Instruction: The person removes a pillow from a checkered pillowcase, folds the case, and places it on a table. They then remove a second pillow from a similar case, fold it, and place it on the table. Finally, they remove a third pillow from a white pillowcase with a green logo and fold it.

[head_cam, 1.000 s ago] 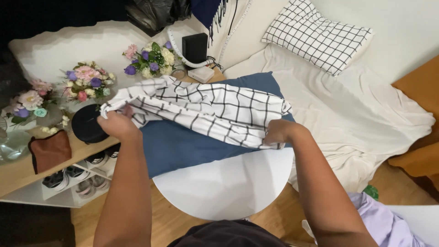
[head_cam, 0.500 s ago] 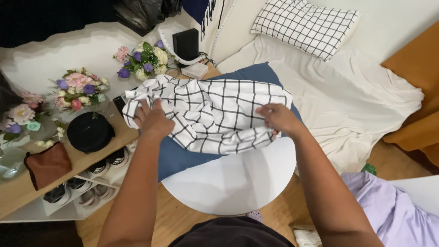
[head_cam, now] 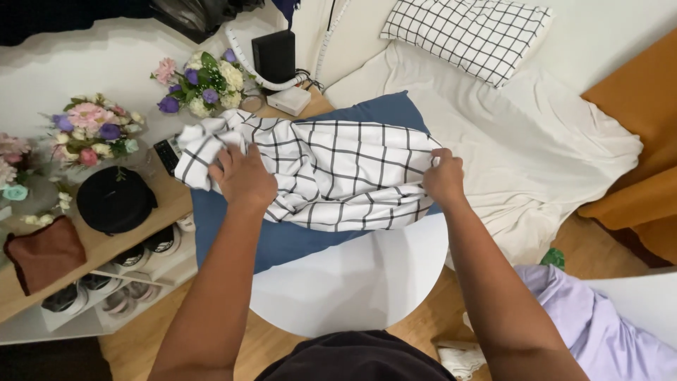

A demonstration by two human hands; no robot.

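Two hands hold a checked cloth [head_cam: 338, 173] on the round white tabletop [head_cam: 352, 282]. Left hand [head_cam: 243, 176] presses its bunched left end, fingers curled tight. Right hand [head_cam: 444, 176] fingers pinch its right edge.

Centre: pillowcase [head_cam: 331, 173] on round surface [head_cam: 352, 282]; shelf [head_cam: 92, 247] left; bed [head_cam: 536, 155] upper right, pillow [head_cam: 465, 35] on it.
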